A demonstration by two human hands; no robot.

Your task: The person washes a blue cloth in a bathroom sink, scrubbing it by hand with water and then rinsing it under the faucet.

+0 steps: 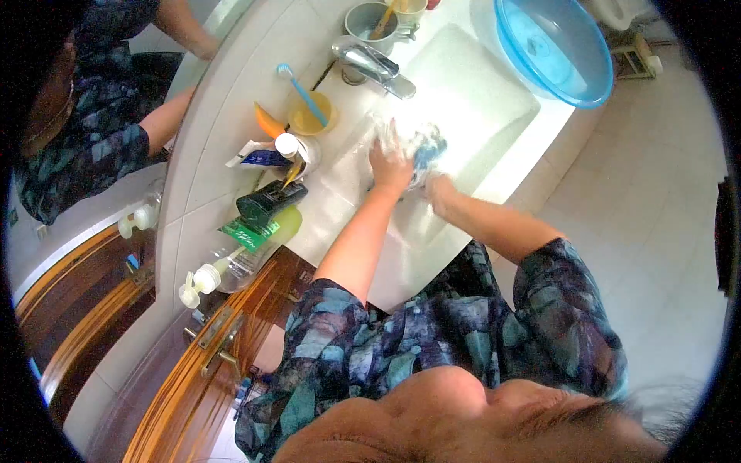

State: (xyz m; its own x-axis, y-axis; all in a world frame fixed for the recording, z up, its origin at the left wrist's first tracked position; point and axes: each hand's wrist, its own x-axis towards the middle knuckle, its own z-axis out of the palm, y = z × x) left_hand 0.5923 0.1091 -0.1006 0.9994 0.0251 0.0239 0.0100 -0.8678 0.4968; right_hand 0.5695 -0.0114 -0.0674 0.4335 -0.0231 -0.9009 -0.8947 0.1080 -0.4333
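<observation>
Blue cloth (431,153), apparently, under suds, low in the sink (494,104), upper centre of frame; likely kept inside the bowl so drips stay contained. Left hand (392,167) on it, fingers partly curled, tips lost in foam, so closure can't be told. Right hand (440,194) just beside, blurred; grip can't be told. One tap (367,62) above left. One mug (363,21) top centre; one yellow cup (300,120) holding one toothbrush (296,85), probably to stand it up. Left: one dark bottle (261,205), one clear bottle (245,270). One basin (507,46), upper right.
</observation>
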